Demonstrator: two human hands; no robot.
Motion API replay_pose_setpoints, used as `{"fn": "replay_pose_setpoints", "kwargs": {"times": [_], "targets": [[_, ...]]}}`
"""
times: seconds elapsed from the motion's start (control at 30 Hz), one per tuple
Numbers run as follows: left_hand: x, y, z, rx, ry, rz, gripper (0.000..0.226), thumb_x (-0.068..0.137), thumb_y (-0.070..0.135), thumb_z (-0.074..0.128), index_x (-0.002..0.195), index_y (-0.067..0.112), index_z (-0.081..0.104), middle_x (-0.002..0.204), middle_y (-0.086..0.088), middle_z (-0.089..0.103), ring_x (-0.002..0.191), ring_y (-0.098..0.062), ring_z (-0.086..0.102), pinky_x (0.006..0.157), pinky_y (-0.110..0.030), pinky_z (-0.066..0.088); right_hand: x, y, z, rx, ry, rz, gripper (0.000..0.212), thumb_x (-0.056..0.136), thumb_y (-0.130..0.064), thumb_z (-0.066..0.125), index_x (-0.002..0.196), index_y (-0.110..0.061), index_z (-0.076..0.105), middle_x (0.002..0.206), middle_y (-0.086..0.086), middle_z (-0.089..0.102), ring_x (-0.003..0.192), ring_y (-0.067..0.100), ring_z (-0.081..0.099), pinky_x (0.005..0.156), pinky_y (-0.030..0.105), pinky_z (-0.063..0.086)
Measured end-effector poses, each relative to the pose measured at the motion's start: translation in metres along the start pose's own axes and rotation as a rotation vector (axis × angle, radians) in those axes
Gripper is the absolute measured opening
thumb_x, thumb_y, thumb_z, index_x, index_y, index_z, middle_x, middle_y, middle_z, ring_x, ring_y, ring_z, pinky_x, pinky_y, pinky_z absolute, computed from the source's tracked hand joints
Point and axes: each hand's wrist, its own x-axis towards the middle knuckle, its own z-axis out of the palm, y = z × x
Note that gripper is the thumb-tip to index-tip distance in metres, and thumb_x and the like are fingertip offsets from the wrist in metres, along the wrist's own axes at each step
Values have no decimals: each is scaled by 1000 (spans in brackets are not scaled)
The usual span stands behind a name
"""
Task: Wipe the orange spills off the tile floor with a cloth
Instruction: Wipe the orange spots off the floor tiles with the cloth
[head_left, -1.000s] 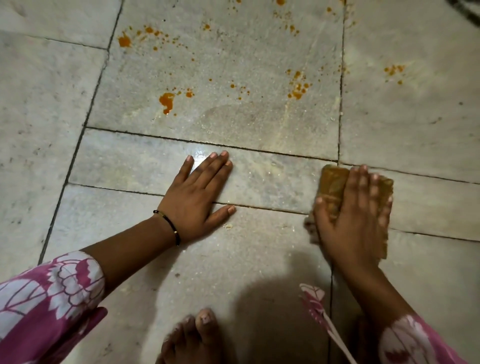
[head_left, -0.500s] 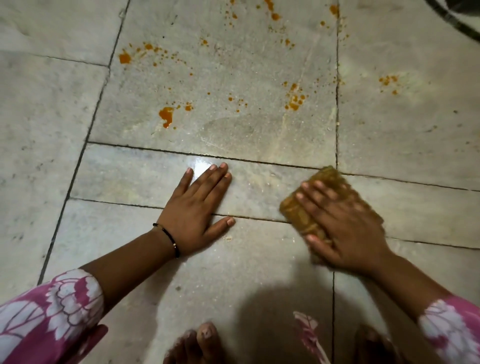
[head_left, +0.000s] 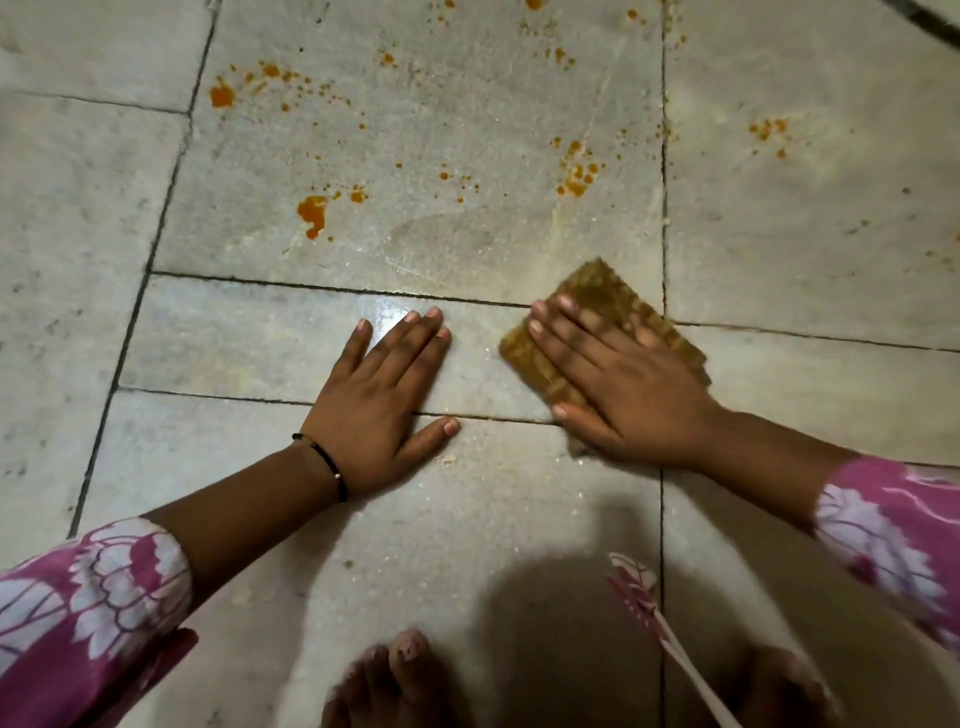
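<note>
Wiping under way — most spills left

Our right hand (head_left: 631, 387) presses flat on the cloth (head_left: 597, 291); left hand (head_left: 376, 400) lies open beside it. Beyond the cloth, orange spills (head_left: 311, 213) dot the floor (head_left: 467, 519) — nearer tiles look clean.

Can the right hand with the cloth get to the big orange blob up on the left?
Probably yes. The right hand presses the cloth flat, and bare tile floor lies between it and the blob. The left hand sits nearer, below that path.

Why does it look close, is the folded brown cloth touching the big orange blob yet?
Apart. The head view shows bare grey tile between the folded brown cloth and the big orange blob.
</note>
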Motion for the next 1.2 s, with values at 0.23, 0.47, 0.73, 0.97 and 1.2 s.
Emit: {"fn": "replay_pose_setpoints", "kwargs": {"times": [0.23,0.47,0.73,0.97,1.2], "targets": [[2,5,-4,-23,-20,-36,80,84,60,35,146,11,27,155,-7,21,143,-21,17,115,-49,10,-30,86,-41,-188,-240,-353,70,95,-58,23,151,-19,10,158,2,14,145,20,14,106,50,28],[29,13,-36,99,-87,189,69,83,46,41,141,8,35,150,-13,33,137,-26,25,110,-48,18,-19,72,-52,-315,-173,-429,82,80,-64,33,129,-3,54,139,18,48,127,31,48,108,52,22],[66,25,-81,415,-236,287,73,77,49,48,138,8,42,146,-14,39,132,-29,40,100,-55,37,-33,86,-8,-63,-82,-184,79,87,-59,30,150,-13,13,156,4,9,143,23,11,112,42,3],[132,76,-73,331,-244,128,78,91,59,25,149,15,-2,156,-2,-13,146,-20,-3,114,-38,-8,-93,150,0,31,151,509,77,87,-55,24,150,-12,16,157,5,13,145,19,11,115,38,0],[179,153,-24,-202,-33,-245,88,80,64,8,149,10,10,158,-6,4,145,-19,8,116,-40,3,-25,119,-16,72,71,353,74,90,-53,23,149,-8,16,158,12,13,146,23,8,116,45,-2]]}}
